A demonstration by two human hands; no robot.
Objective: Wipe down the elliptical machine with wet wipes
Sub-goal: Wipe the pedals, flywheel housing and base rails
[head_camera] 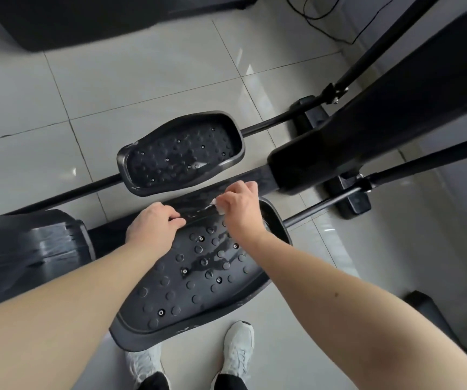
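1. The wipe (217,205), a small white wad, sat at the far rim of the near pedal (198,277), just past the middle of the view towards 12 o'clock.
2. The right hand (240,205) was closed round the wipe, pinching it in curled fingers and pressing it on the rim. Most of the wad was hidden in the grip.
3. The left hand (153,223) lay at 9 o'clock of the wipe with its fingers curled over the same rim, apparently gripping the pedal to steady it.
4. To do this step well, I would keep that bracing grip so the pedal cannot swing. I would run the wipe along the raised lip in one line, then work between the studs. A wet sheen showed only in the middle of the tread.
5. The near pedal's long axis ran from 7 o'clock, by the shoes (238,347), to 1 o'clock. Its toe end probably pointed to 1 o'clock, towards the upright frame.
6. The far pedal (181,156) lay beyond, at 11 o'clock of the wipe, roughly parallel, with the centre rail (243,178) between them.
7. Pale floor (142,88) tiles surrounded the machine.
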